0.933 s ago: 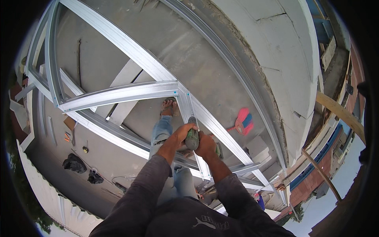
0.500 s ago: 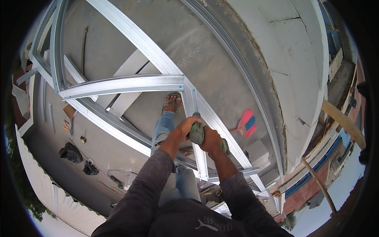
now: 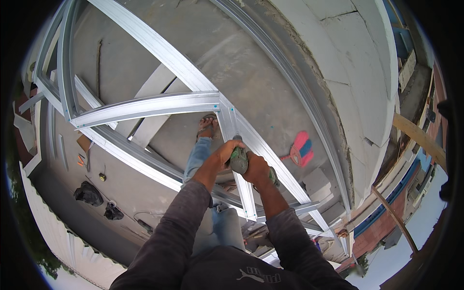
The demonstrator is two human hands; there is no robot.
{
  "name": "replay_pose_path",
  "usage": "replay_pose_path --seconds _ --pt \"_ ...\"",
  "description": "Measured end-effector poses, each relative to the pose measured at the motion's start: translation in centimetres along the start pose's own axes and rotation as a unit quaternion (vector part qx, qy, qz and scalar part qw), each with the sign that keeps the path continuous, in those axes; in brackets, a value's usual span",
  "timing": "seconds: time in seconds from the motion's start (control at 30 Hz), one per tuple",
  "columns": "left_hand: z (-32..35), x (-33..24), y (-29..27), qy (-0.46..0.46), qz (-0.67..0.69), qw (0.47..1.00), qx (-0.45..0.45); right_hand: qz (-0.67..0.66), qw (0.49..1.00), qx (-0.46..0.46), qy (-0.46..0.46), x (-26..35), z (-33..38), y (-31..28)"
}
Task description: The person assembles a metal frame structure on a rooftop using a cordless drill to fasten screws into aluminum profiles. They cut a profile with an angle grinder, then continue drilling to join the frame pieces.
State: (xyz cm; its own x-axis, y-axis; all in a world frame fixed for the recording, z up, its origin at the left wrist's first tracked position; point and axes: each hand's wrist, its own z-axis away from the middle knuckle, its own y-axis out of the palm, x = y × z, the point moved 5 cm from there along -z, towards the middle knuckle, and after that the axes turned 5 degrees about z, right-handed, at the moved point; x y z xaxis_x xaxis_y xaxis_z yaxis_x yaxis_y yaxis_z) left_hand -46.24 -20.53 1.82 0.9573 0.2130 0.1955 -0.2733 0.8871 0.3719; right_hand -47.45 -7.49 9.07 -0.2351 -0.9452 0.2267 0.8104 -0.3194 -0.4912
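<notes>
With both hands I hold a dark green cordless drill (image 3: 239, 160), its nose pointing away from me onto a silvery metal channel (image 3: 225, 124). My left hand (image 3: 226, 152) is closed around the front of the drill, fingers near the chuck. Behind it, my right hand (image 3: 256, 169) wraps the handle. The drill's tip meets the channel close to its junction with a long metal beam (image 3: 275, 164); the screw or bit end is too small to make out. Small blue-green dots mark the joint, where a curved-looking cross channel (image 3: 150, 105) also joins.
A pink and blue brush head (image 3: 302, 150) lies on the concrete floor to the right. Pale boards (image 3: 150, 130) lie below the frame. Left are a tape measure (image 3: 102, 177) and black plastic bags (image 3: 88, 194). My sandalled foot (image 3: 206, 128) stands inside the frame.
The whole view has shifted slightly left. Both hands remain on the drill, and its tip stays against the channel near the same joint.
</notes>
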Motion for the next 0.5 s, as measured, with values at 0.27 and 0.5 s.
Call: replay_pose_path --seconds 0.27,0.5 --pt "1.7 -0.2 1.8 0.025 0.021 0.999 0.017 0.032 0.999 0.012 0.008 -0.4 0.6 -2.6" --pt "5.3 -3.5 -4.6 0.082 -0.242 0.96 -0.118 -0.181 0.981 -0.068 -0.032 0.0 7.2 -0.3"
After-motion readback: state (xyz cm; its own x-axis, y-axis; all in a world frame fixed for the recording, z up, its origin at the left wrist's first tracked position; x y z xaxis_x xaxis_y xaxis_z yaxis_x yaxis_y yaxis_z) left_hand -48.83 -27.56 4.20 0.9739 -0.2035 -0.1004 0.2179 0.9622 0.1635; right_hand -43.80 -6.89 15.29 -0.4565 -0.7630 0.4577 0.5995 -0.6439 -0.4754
